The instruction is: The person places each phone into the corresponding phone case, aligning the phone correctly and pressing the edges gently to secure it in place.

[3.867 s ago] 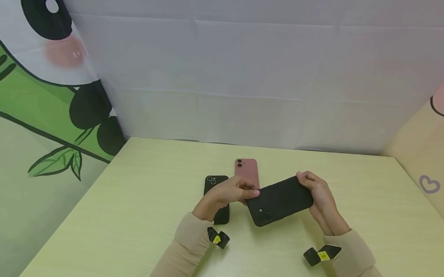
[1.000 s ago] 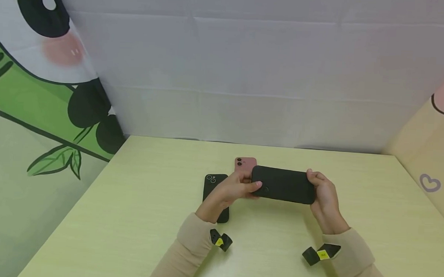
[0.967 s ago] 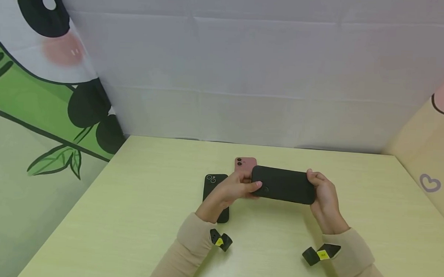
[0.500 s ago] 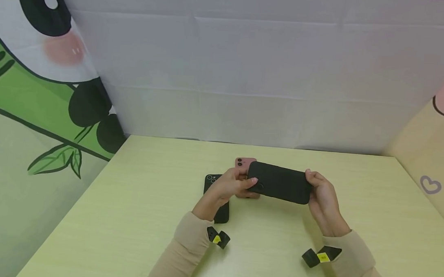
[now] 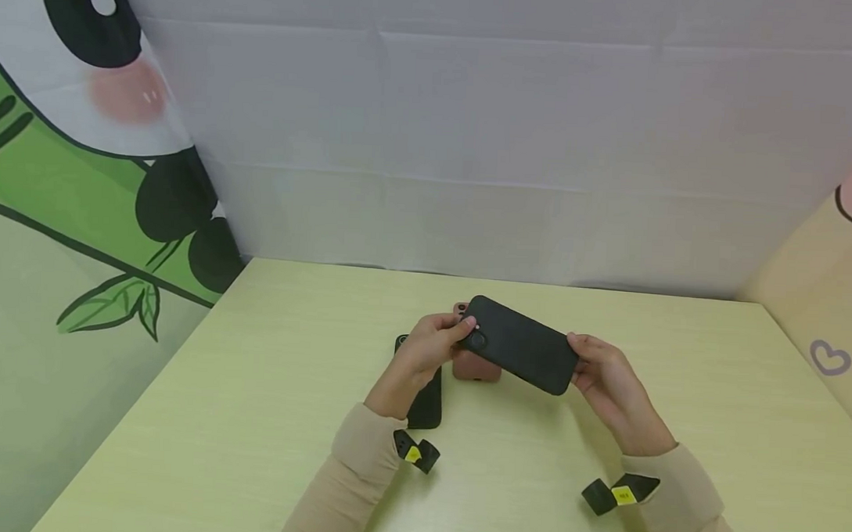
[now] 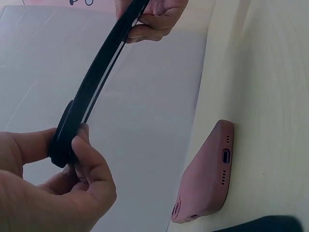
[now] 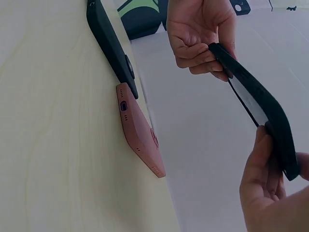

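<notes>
Both hands hold a phone in a black case (image 5: 525, 348) above the table, back up. Its left end, with the round camera ring, is higher in the head view than its right end. My left hand (image 5: 426, 344) pinches that camera end, thumb on top. At the other end my right hand (image 5: 615, 394) grips a corner between thumb and fingers. In the left wrist view the black case (image 6: 91, 87) looks bowed, and a pale strip edged by a thin dark line shows along its underside. The right wrist view shows the same strip.
Behind the left hand lies a phone in a pink case (image 5: 476, 368), partly covered by the held one. Another black-cased phone (image 5: 427, 403) lies to its left, partly hidden by the left hand. The pale wooden table (image 5: 252, 416) ends at a grey-white backdrop (image 5: 430, 156).
The held phone's camera end has risen and moved left while its right end has dipped. Both hands moved slightly left with it. Earlier, about four seconds ago, it sloped the opposite way.
</notes>
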Available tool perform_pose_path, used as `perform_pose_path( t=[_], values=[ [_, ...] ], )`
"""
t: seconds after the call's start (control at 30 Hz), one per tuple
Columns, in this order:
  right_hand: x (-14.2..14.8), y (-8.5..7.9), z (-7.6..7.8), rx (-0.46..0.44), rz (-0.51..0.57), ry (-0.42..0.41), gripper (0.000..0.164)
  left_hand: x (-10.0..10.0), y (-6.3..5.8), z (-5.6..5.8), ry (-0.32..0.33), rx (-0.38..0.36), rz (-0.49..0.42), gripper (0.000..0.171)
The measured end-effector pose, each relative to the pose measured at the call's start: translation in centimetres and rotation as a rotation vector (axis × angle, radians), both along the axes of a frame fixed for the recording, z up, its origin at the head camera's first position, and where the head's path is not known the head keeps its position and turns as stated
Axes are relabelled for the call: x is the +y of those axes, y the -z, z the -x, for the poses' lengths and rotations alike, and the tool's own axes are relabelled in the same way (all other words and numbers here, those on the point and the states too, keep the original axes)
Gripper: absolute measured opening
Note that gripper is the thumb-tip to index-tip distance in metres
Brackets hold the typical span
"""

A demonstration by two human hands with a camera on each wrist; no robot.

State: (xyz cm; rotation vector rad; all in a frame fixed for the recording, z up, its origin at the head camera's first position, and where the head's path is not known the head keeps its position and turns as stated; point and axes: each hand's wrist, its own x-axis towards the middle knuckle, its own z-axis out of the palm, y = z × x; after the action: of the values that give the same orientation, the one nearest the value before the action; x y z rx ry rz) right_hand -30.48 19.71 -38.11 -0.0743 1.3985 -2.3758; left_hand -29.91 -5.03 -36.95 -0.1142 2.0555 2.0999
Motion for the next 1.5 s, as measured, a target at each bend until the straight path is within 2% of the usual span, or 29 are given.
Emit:
perform_pose_path(
  t=[0.17,0.3,0.4,0.53,0.7,0.83,0.97,1.07,1.2,1.3,1.4,1.5],
  values=[
    [0.2,0.0,0.1,0.074,-0.037,-0.149,0.021,-0.2,0.1,0.1,-0.084,-0.011,-0.083,0.036],
    [0.2,0.1,0.0,0.131,-0.08,-0.248,0.02,-0.3,0.0,0.2,-0.12,-0.04,-0.14,0.041],
    [0.0,0.1,-0.1,0.119,-0.092,-0.257,0.017,-0.3,-0.1,0.3,-0.119,-0.054,-0.203,0.044],
    [-0.4,-0.1,-0.5,0.057,-0.08,-0.207,0.015,0.0,-0.1,0.3,-0.063,-0.036,-0.258,0.047],
    [-0.8,-0.5,-0.8,-0.041,-0.007,-0.134,0.012,0.7,0.0,0.0,0.003,-0.037,-0.198,0.039],
    [-0.9,-0.7,-0.9,-0.054,-0.004,-0.111,0.01,1.3,0.2,-0.3,-0.016,-0.012,-0.163,0.03],
    [-0.9,-0.6,-0.8,-0.017,-0.043,-0.137,0.009,1.6,0.3,-0.5,-0.08,0.026,-0.13,0.025],
    [-0.9,-0.5,-0.8,0.024,-0.075,-0.173,0.009,1.8,0.2,-0.6,-0.113,0.029,-0.111,0.023],
    [-0.7,-0.7,-0.8,0.103,-0.216,-0.228,0.006,1.9,0.1,-0.6,-0.134,0.016,-0.104,0.023],
    [-0.5,-0.6,-0.7,0.166,-0.313,-0.294,0.01,1.9,0.1,-0.5,-0.138,0.011,-0.098,0.023],
    [-0.5,-0.3,-0.6,0.197,-0.303,-0.345,0.009,1.9,0.2,-0.5,-0.135,0.005,-0.093,0.025],
    [-0.5,-0.1,-0.7,0.188,-0.272,-0.335,0.006,2.0,0.5,-0.5,-0.106,0.011,-0.077,0.033]
  ],
)
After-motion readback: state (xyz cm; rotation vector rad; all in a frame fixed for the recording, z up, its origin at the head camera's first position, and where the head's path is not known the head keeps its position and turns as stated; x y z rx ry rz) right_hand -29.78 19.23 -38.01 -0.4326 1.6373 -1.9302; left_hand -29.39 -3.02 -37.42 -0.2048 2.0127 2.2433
